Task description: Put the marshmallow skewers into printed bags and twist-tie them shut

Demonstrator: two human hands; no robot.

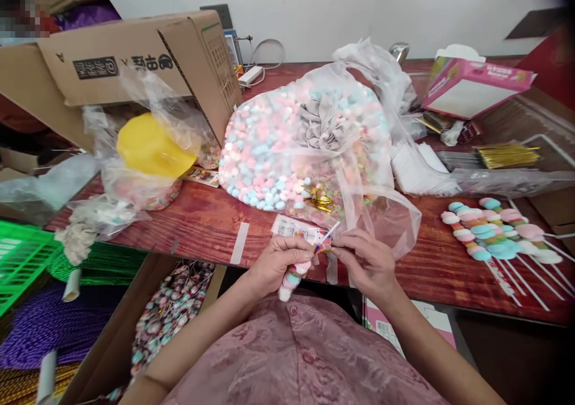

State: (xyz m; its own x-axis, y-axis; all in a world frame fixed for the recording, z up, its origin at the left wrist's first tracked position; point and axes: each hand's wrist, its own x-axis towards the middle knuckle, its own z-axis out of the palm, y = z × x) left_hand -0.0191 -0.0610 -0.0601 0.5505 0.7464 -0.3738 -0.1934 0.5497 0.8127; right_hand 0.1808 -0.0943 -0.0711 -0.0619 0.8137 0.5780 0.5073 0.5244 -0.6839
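A bare strip of desk lies near left of the hands, reaching to the edge. Right of them, open wood runs between the clear wrapper and the lollipop row. Straight ahead, the big sweet bag blocks the way far. Far left, the cardboard box and yellow-lidded bag crowd the desk; far right, a pink box and gold ties.

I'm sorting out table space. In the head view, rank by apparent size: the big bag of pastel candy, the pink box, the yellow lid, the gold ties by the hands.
1. Candy bag
2. Pink box
3. Yellow lid, close to the box and nearer the camera, so that order is unsure
4. Gold ties
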